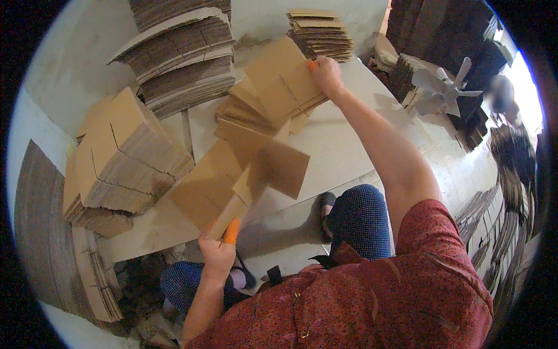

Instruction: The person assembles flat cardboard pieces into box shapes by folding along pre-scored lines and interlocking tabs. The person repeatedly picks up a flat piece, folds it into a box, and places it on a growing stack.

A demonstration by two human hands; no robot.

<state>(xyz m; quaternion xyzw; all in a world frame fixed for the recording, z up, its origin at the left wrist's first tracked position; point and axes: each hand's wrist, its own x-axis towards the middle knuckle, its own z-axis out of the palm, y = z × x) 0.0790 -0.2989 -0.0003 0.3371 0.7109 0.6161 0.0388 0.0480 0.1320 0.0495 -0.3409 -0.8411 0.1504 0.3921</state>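
Cardboard covers the white table (349, 145): a fanned pile of flat sheets (273, 96) under the gripping right hand (326, 74); the left hand (220, 249) pinches a folded sheet (256, 168). Best lift one sheet cleanly.

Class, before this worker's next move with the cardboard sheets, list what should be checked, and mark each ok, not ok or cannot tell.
1. Left hand grips a cardboard sheet: ok.
2. Right hand rests on the small pile: ok.
3. Orange finger cover is on the left hand: ok.
4. Bare spot on the table for the sheet: ok.
5. Big stack at left sits level: not ok, tilted.
6. Fan running: cannot tell.
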